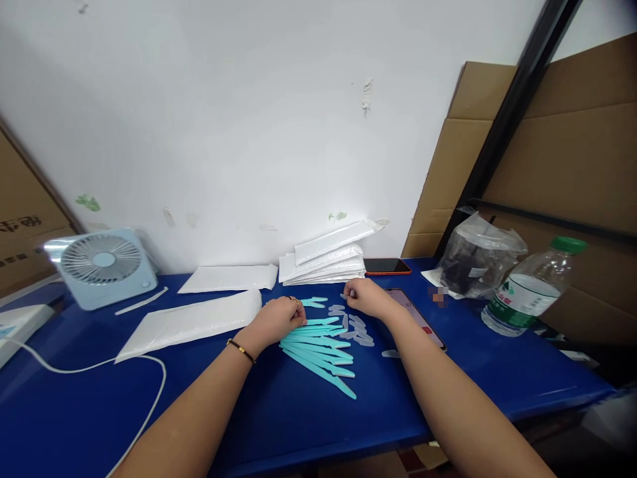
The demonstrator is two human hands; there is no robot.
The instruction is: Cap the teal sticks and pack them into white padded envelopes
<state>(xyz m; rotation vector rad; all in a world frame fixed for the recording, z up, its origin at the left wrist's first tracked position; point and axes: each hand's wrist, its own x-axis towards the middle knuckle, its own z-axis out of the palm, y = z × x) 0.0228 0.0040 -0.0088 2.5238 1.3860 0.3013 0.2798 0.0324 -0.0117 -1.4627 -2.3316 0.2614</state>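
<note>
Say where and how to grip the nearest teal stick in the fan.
Probably pinch the teal stick at mid-handle, coming from the near side. It's long and thin, lying slantwise on the blue table; the fan's other sticks are all on its far side. Its left end crowds theirs, near the left hand, so that end looks harder to separate.

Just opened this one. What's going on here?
A person is working with both hands at a blue table. The left hand is at the near ends of some turquoise sticks, most of them fanned out. The right hand is beside loose clear pieces; its grip is hard to make out. White envelopes are stacked by the wall.
</note>
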